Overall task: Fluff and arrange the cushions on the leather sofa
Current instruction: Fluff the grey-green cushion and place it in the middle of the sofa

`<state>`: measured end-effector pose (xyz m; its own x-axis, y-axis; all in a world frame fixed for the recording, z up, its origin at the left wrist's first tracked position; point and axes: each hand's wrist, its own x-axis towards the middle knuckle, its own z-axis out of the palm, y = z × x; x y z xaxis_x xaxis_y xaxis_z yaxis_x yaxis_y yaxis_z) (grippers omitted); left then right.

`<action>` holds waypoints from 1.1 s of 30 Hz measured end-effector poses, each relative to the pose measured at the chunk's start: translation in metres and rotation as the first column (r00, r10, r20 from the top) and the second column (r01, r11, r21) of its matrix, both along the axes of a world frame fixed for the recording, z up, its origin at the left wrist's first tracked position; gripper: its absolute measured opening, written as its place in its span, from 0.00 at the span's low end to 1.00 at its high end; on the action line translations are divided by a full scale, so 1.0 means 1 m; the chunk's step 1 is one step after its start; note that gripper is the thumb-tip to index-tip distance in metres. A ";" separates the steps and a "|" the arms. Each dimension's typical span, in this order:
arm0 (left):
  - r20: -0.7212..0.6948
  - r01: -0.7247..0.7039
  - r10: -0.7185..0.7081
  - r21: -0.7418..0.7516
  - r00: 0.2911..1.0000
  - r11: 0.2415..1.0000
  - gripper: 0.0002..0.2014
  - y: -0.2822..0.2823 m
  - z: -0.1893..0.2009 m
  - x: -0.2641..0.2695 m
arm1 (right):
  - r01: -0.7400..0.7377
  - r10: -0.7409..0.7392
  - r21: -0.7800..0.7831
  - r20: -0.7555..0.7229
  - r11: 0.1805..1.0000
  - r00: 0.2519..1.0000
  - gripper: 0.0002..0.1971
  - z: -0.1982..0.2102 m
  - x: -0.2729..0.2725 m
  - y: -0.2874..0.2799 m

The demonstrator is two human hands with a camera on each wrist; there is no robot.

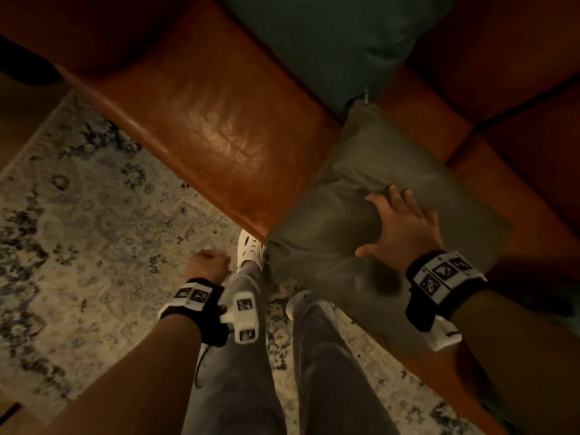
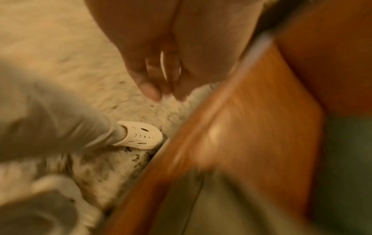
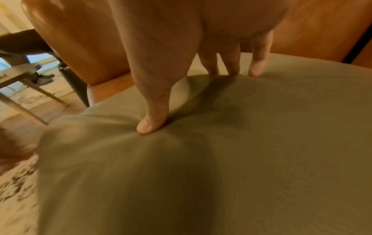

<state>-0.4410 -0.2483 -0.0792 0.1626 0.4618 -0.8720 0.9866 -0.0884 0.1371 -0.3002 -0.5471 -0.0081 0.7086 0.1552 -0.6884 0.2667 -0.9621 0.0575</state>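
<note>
An olive-green cushion point(image 1: 370, 215) lies on the brown leather sofa point(image 1: 219, 136), overhanging its front edge. My right hand point(image 1: 398, 224) lies flat on the cushion with fingers spread, pressing a dent into the fabric; in the right wrist view the fingertips point(image 3: 151, 125) sink into the cushion point(image 3: 221, 159). A darker teal cushion point(image 1: 329, 39) sits farther back on the seat, its zip corner touching the olive one. My left hand point(image 1: 208, 265) hangs over the rug with fingers curled in, holding nothing; in the blurred left wrist view the left hand point(image 2: 161, 76) hangs above the rug, beside the sofa point(image 2: 251, 127).
A patterned pale rug point(image 1: 78, 230) covers the floor in front of the sofa. My legs in grey trousers point(image 1: 235, 356) and white clogs point(image 1: 249, 249) stand against the sofa's front edge. A chair with slanted legs point(image 3: 30, 89) stands beyond the sofa's end.
</note>
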 end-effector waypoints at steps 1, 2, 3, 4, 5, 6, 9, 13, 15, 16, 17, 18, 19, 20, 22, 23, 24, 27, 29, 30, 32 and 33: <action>0.054 -0.080 0.084 -0.066 0.995 0.995 0.04 -0.010 -0.003 0.005 | -0.003 0.003 -0.013 -0.005 1.000 1.000 0.53 0.000 -0.003 0.000; 0.084 -0.082 0.096 -0.159 0.992 0.984 0.02 -0.022 -0.004 0.013 | -0.008 0.008 -0.026 -0.008 1.000 1.000 0.53 0.001 -0.006 0.001; 0.096 -0.088 0.115 -0.247 0.989 0.965 0.07 -0.036 -0.005 0.021 | -0.012 0.012 -0.033 -0.004 0.999 1.000 0.53 0.000 -0.008 0.001; 0.093 -0.085 0.119 -0.312 0.989 0.946 0.14 -0.047 -0.005 0.028 | -0.015 0.015 -0.037 0.003 0.999 1.000 0.53 0.000 -0.010 0.002; 0.066 -0.075 0.101 -0.321 0.993 0.944 0.17 -0.055 -0.006 0.035 | -0.013 0.013 -0.040 0.009 0.999 1.000 0.53 -0.001 -0.010 0.003; 0.055 -0.058 0.079 -0.313 0.995 0.948 0.15 -0.060 -0.005 0.041 | -0.009 0.009 -0.044 0.012 0.999 1.000 0.53 -0.002 -0.010 0.003; 0.059 0.027 -0.008 -0.329 0.998 0.944 0.10 -0.056 -0.008 0.044 | -0.003 0.005 -0.063 0.030 0.998 1.000 0.53 -0.005 -0.006 0.002; 0.148 -0.057 0.132 -0.429 0.980 0.902 0.04 -0.040 0.002 0.028 | 0.010 -0.006 -0.069 0.047 0.998 0.999 0.52 -0.009 0.001 -0.002; 0.099 -0.264 0.351 -0.479 0.931 0.837 0.06 -0.042 0.007 0.016 | 0.021 -0.017 -0.074 0.052 0.997 0.999 0.52 -0.013 0.002 -0.002; 0.070 -0.311 0.386 -0.469 0.920 0.827 0.08 -0.045 0.006 0.009 | 0.021 -0.016 -0.080 0.054 0.997 0.998 0.52 -0.014 0.002 -0.001; 0.091 -0.293 0.371 -0.456 0.924 0.841 0.09 -0.048 0.008 0.005 | 0.015 -0.011 -0.084 0.052 0.996 0.999 0.53 -0.014 0.001 -0.001; 0.151 -0.147 0.223 -0.402 0.963 0.904 0.08 -0.052 0.009 0.005 | 0.006 -0.002 -0.087 0.047 0.996 0.999 0.53 -0.014 0.001 -0.001; 0.230 -0.004 0.088 -0.341 0.969 0.940 0.05 -0.057 0.009 0.007 | 0.001 0.002 -0.089 0.036 0.996 0.999 0.54 -0.013 0.001 -0.001; 0.346 0.181 -0.078 -0.275 0.935 0.944 0.06 -0.059 0.010 0.012 | 0.001 0.001 -0.089 0.024 0.996 1.000 0.54 -0.011 0.002 -0.003; 0.467 0.450 -0.317 -0.204 0.826 0.870 0.09 -0.062 0.015 0.027 | 0.013 -0.013 -0.082 0.001 0.997 1.000 0.55 -0.008 0.002 -0.006; 0.486 0.511 -0.379 -0.172 0.788 0.842 0.06 -0.062 0.015 0.034 | 0.017 -0.018 -0.074 -0.012 0.997 1.000 0.55 -0.005 0.002 -0.007; 0.489 0.529 -0.387 -0.193 0.782 0.826 0.05 -0.061 0.018 0.039 | 0.024 -0.025 -0.061 -0.019 0.998 0.999 0.55 -0.001 0.000 -0.008; 0.450 0.408 -0.277 -0.223 0.849 0.885 0.13 -0.060 0.013 0.040 | 0.153 -0.152 -0.014 0.030 0.988 0.988 0.56 0.010 -0.018 -0.018; 0.377 0.339 -0.277 -0.107 0.884 0.935 0.08 -0.066 0.010 0.037 | 0.296 -0.293 -0.032 0.062 0.955 0.954 0.58 0.011 -0.044 -0.029; 0.330 0.315 -0.283 -0.048 0.901 0.948 0.07 -0.069 0.009 0.036 | 0.358 -0.356 -0.037 0.061 0.933 0.933 0.59 0.009 -0.057 -0.034; 0.262 0.276 -0.253 -0.054 0.931 0.960 0.12 -0.067 0.003 0.028 | 0.436 -0.434 -0.006 0.059 0.900 0.899 0.57 -0.003 -0.073 -0.040; 0.242 0.234 -0.203 -0.106 0.949 0.966 0.15 -0.063 -0.002 0.024 | 0.449 -0.449 0.016 0.063 0.893 0.891 0.56 -0.010 -0.074 -0.041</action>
